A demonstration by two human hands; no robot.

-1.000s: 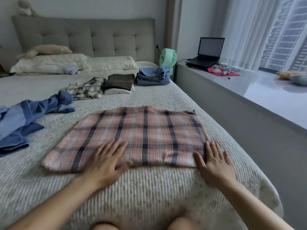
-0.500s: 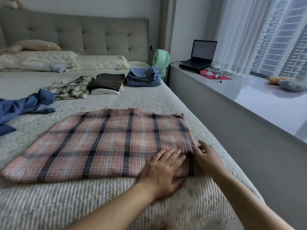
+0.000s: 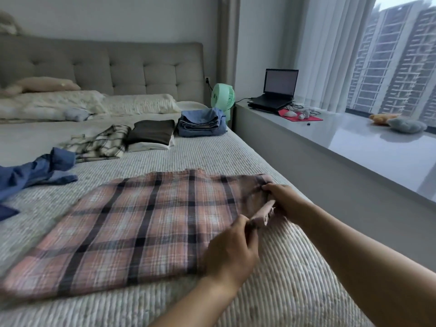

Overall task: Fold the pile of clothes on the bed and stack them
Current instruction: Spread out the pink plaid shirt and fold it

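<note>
Pink plaid shirt (image 3: pixel 141 223) half folded, right edge pinched by left hand (image 3: pixel 232 250) and right hand (image 3: pixel 284 200); two folded stacks (image 3: pixel 199 122) done, blue garment (image 3: pixel 35 173) and checked shirt (image 3: pixel 99 143) waiting.

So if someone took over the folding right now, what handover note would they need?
Left hand and right hand each pinch the right edge of the pink plaid garment, lifting it from the bed.
Done: blue stack and dark folded piece near the pillows.
Left: finish folding the plaid and stack it; the checked shirt and blue shirt lie unfolded.
</note>
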